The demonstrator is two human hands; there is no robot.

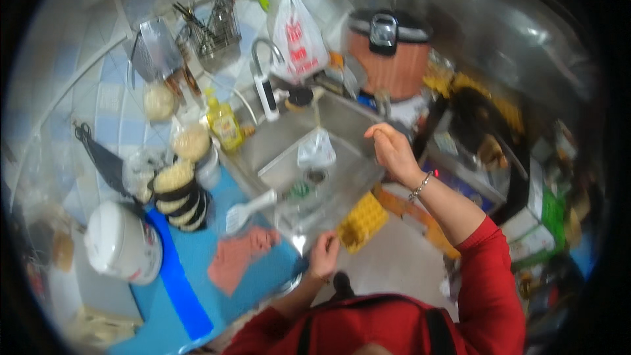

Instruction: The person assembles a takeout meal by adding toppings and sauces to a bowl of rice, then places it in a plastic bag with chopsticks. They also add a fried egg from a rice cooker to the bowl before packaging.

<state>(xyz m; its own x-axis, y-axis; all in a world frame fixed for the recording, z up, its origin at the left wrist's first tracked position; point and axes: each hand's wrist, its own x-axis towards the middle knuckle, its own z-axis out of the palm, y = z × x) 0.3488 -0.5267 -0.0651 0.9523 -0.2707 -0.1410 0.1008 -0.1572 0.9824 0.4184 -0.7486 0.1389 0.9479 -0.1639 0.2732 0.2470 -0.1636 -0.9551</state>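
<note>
Yellow, dimpled, rectangular pad point(362, 222), long axis one-to-seven, lies at five o'clock of the grey metal sink point(355, 148); left hand point(324, 256) is near, right hand point(392, 151) at three; grips curl, any hold indeterminable.

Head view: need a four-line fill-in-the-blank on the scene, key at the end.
The bracelet is on the ____ wrist.
The cloth lying on the blue worktop is ____ in colour.
Nearer that cloth is the person's ____ hand.
The bottle beside the sink is ____ in colour.

Missing words: right; pink; left; yellow.
</note>
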